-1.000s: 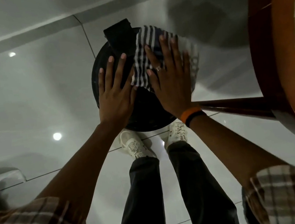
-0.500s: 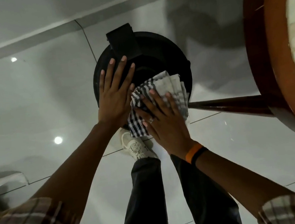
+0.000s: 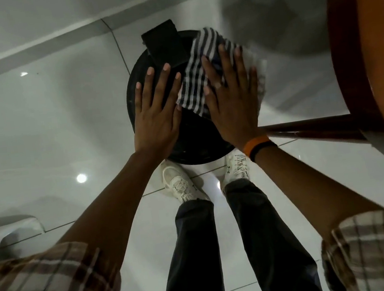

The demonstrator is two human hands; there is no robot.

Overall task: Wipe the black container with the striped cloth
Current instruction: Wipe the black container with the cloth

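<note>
The black container (image 3: pixel 193 142) stands on the pale tiled floor (image 3: pixel 43 131) just ahead of the person's white shoes (image 3: pixel 184 186), its round top facing the camera and a black rectangular flap (image 3: pixel 164 43) rising at its far edge. The striped cloth (image 3: pixel 202 69) lies on the far right part of that top, trapped under the right hand (image 3: pixel 231 100) — the palm is flat and the fingers are spread, pressing down rather than pinching, with cloth showing past the fingertips and to the left of the thumb. The left hand (image 3: pixel 154 116) lies flat on the left part of the lid beside the cloth, fingers also splayed and holding nothing; its fingertips reach just short of the flap. Half a second ago the right hand and cloth were at the near edge of the lid, close to the shoes; they have now swept to the far right side, while the left hand has stayed where it was. The right edge of the cloth is blurred and hangs past the rim, so its outline there is hard to read. The container's sides are hidden below its own top, and the wooden table (image 3: pixel 371 58) at the right is cut off by the frame — only its curved rim and a leg show.
</note>
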